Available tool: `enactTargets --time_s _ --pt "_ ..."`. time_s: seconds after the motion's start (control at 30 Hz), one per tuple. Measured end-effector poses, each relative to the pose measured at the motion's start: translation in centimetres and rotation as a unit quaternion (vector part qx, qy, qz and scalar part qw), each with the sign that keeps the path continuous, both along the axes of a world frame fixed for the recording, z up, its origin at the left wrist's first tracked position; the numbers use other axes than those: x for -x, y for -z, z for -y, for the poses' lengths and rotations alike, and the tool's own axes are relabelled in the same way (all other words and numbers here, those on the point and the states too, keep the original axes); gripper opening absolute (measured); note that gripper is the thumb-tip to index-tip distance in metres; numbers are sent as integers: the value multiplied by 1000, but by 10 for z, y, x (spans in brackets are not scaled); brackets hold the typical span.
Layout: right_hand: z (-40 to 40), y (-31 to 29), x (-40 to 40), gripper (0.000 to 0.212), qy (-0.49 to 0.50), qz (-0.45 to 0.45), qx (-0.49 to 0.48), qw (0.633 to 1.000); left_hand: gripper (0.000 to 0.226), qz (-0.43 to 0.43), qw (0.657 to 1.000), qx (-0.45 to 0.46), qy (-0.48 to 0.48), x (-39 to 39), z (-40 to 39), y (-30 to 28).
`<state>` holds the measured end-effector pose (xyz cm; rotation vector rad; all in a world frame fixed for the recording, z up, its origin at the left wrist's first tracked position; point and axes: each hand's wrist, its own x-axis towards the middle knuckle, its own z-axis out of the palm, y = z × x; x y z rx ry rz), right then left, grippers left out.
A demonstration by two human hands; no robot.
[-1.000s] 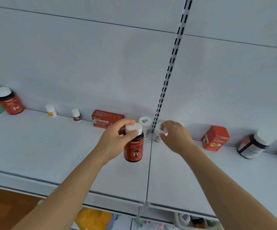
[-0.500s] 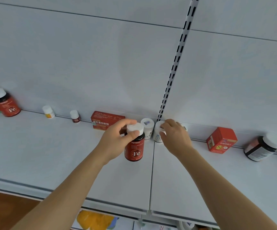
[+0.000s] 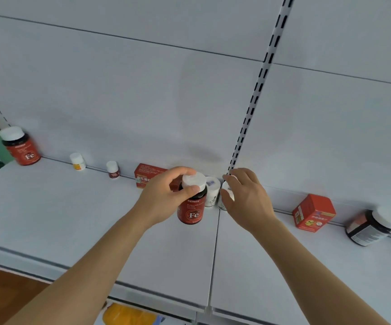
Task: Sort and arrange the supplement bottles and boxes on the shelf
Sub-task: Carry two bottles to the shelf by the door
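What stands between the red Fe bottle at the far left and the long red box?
In the head view, two small white-capped bottles stand apart between the far-left Fe bottle and the long red box.

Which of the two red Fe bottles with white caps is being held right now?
The red Fe bottle at the shelf's middle, gripped near its white cap by the left hand. The other red Fe bottle stands untouched at the far left against the back panel.

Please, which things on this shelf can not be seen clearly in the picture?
Head view only:
- Small white bottle: mostly hidden by the right hand; label unreadable.
- Long red box: right end covered by the left hand.
- Dark bottle: label text too small.
- Yellow item: cut off by the bottom edge.
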<state>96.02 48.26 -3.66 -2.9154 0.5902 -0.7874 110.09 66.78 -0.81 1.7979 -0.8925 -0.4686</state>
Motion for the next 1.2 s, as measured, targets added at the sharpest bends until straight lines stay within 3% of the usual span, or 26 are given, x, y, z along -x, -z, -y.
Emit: enactTargets --time_s 0.5,0.93,1.2 --pt "-143 -9 -87 61 -115 -58 -18 991 42 142 984 -66 -90 -73 -151 -20" --pt "-315 3 -215 62 -132 -111 -16 985 48 168 973 -97 -124 -212 -333 -4" --pt "-332 9 -289 57 -111 -115 -30 987 49 189 972 -113 -81 -297 -330 -3"
